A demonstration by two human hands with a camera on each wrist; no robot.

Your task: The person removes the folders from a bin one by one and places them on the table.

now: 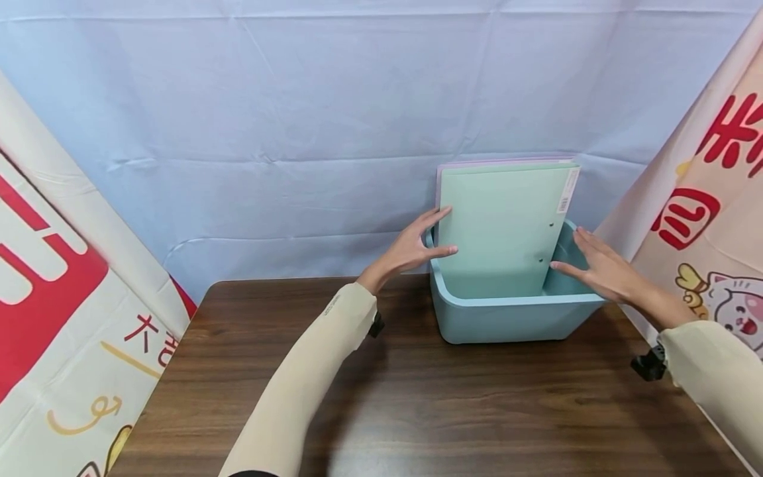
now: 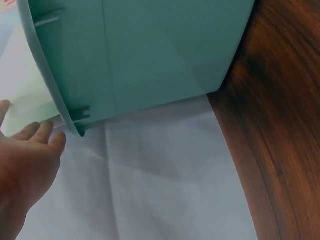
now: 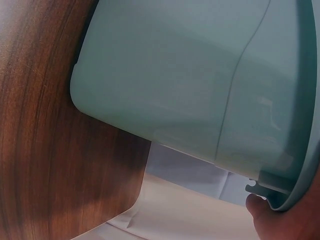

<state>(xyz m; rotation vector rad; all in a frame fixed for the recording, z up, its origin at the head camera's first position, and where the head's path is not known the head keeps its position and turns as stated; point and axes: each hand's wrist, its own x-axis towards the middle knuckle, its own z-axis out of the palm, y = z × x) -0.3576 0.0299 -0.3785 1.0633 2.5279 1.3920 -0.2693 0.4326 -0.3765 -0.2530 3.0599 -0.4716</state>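
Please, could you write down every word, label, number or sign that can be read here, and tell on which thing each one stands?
"大": red, on the left cloth; the character next to it, perhaps "吉", is partly hidden.
Large red characters on the right cloth: skewed or cut off, not surely readable.
Label with a barcode on the green folder: too small.
Dark print on the left sleeve: too small.
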